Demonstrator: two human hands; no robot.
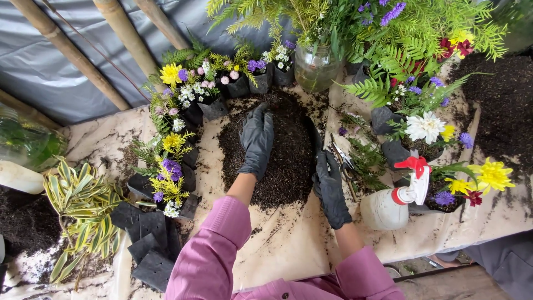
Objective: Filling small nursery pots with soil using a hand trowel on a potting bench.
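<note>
A heap of dark potting soil [286, 158] lies on a pale cloth [288, 239] in the middle. My left hand [256, 139], in a black glove, rests flat on the heap's left side, fingers together and pointing away from me. My right hand [330, 189], also in a black glove, presses against the heap's right edge. Neither hand grips anything that I can see. Pink sleeves cover both forearms.
Small black grow bags with yellow, purple and white flowers [172, 150] curve along the left and back. More flower bags [427, 130] stand right. A white spray bottle with a red trigger [397, 200], scissors [341, 158], a glass jar [316, 69] and empty black bags [147, 239] lie around.
</note>
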